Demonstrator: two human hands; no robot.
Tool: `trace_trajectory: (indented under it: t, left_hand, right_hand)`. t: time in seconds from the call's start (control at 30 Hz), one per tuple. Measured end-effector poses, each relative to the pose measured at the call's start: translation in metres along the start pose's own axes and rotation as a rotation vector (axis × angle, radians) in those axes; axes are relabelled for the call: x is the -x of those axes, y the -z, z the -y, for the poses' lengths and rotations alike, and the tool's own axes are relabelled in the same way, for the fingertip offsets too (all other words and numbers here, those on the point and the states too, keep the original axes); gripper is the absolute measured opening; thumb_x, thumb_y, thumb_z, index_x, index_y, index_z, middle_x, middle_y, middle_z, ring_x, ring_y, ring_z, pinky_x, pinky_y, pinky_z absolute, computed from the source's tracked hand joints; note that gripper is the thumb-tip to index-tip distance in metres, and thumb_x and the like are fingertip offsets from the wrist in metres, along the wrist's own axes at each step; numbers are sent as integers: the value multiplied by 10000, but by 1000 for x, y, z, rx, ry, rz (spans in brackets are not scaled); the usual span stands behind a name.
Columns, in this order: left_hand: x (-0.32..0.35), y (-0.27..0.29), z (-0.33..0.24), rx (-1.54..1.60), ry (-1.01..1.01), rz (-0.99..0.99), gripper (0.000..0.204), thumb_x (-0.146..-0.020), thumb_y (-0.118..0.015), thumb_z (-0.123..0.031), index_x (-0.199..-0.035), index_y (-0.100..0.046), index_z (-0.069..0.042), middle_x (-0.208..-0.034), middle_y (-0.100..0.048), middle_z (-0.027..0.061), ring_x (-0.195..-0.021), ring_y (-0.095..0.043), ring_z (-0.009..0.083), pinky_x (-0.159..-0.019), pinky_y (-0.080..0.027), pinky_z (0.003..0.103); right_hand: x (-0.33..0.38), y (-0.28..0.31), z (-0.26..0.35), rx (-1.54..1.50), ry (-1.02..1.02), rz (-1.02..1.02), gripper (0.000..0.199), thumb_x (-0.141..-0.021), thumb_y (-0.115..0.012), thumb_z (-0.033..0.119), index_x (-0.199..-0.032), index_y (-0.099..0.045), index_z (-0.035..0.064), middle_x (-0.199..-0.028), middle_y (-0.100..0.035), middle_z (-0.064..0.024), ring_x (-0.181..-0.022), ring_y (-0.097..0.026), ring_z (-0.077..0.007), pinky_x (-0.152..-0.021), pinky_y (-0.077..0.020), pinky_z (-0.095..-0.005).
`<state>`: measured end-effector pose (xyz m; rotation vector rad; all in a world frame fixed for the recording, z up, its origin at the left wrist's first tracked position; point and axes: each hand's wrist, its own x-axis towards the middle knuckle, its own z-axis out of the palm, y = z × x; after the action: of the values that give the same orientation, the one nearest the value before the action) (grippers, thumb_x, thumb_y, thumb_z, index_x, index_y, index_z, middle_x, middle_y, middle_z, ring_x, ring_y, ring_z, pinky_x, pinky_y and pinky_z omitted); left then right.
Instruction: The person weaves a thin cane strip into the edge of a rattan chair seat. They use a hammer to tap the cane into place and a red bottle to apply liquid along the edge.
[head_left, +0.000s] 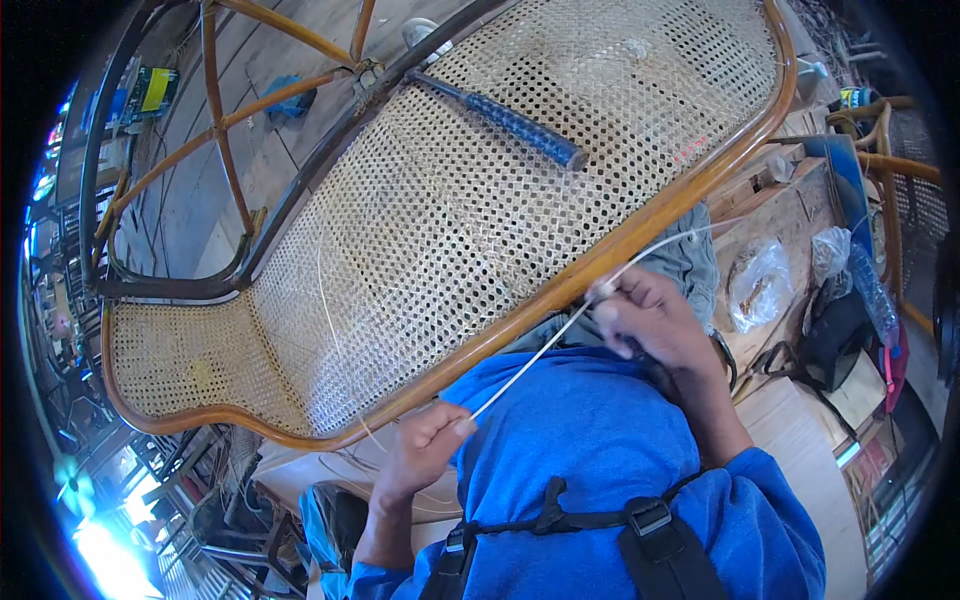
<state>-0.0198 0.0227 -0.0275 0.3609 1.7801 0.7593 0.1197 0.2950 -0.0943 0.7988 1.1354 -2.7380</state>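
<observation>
A pale cane strand point(533, 362) runs taut between my two hands, just in front of my blue shirt. My left hand point(428, 442) is closed on its lower end, beside the near wooden rim point(410, 393) of a woven cane chair frame. Farther right, my right hand point(652, 318) pinches the same strand, and its free end passes on to the upper right. Across the frame stretches an open-weave cane panel point(400, 270). A loose strand point(325, 300) curves over the panel's left part. On the panel's far side lies an awl-like tool with a dark blue handle point(520, 130).
Bent rattan poles point(220, 130) of the chair rise at the upper left. To the right, clear plastic bags point(762, 285) and a black item point(838, 340) lie on wooden boards. A blue cloth point(290, 95) is on the floor beyond the frame.
</observation>
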Motion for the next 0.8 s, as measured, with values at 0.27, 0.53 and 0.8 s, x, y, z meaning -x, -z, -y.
trace_trajectory:
  t: [0.27,0.53,0.8]
  left_hand:
    - [-16,6,-9,-579,-306,-181,213,-914,-549,-178,-1004,-605,5,-872,-635,133,-768,-609,272,-706,-477,378]
    - [-70,-49,-69,-29,-213,-122,212,-929,-535,-170,-1030,-586,10,-807,-622,163,-730,-609,256,-678,-480,353]
    - [-36,-43,-39,-16,-245,-165,151,-928,-535,-129,-911,-611,0,-724,-553,10,-660,-504,84,-596,-421,251]
  right_hand:
    - [-2,-7,-3,19,-38,-36,201,-892,-630,128,-1043,-544,25,-741,-554,0,-535,-475,-54,-451,-382,-197]
    - [2,-41,8,76,-143,-21,208,-895,-634,146,-1042,-549,25,-745,-552,15,-532,-451,-31,-449,-366,-193]
    - [6,-40,-3,10,-112,17,168,-894,-629,134,-995,-553,23,-633,-481,42,-496,-432,-47,-441,-348,-202]
